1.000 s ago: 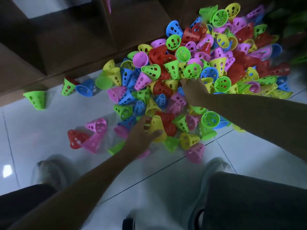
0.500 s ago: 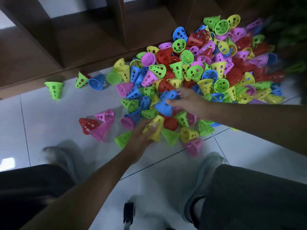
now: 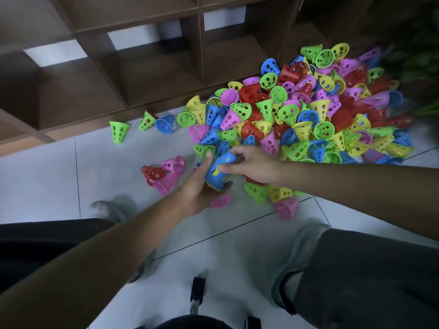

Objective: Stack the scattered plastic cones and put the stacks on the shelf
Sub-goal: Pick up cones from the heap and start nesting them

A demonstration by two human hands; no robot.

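A big pile of perforated plastic cones (image 3: pixel 308 115) in green, yellow, blue, pink and red covers the white tiled floor in front of a dark wooden shelf (image 3: pixel 147 67). At the pile's near edge, both hands meet on a blue cone (image 3: pixel 217 170) with yellow showing through its holes, a yellow cone nested inside it. My left hand (image 3: pixel 197 188) holds this pair from below at the wide end. My right hand (image 3: pixel 251 166) grips the blue cone from the right, thumb and fingers around it.
Stray cones lie left of the pile: a green one (image 3: pixel 118 131), a green and blue pair (image 3: pixel 158 122), red and pink ones (image 3: pixel 164 174). My knees and shoes frame the lower view. A chair caster (image 3: pixel 198 287) sits between my feet.
My right hand took a blue cone from the pile and brought it down over the yellow cone held in my left hand. The view has tilted up, showing more of the shelf.
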